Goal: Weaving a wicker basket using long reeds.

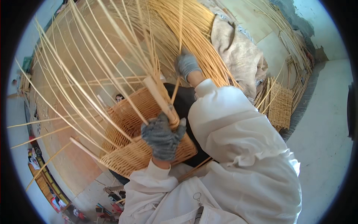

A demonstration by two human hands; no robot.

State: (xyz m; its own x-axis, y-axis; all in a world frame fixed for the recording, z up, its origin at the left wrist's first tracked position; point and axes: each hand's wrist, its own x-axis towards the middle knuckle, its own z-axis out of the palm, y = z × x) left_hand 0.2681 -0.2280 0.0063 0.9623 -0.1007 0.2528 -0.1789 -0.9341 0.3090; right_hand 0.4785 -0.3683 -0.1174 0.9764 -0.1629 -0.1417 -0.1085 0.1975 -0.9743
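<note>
A half-woven wicker basket (125,160) rests in front of me, its long upright rods (80,71) fanning out to the far left. My left hand (163,136), in a grey glove, is closed on the basket's near right corner. From that corner a thick wooden post (156,91) rises, with a wicker strand bent around it beside my thumb. Farther off, my right hand (186,66), also gloved in grey, is closed on a long wicker rod (181,26). This rod slants down from the right hand toward the post.
Beyond my right hand lies a big bundle of wicker rods (197,44), with a beige cloth (238,56) next to it. A woven panel (280,106) stands at the right, near more loose rods. Tools and small items (108,211) lie at the lower left.
</note>
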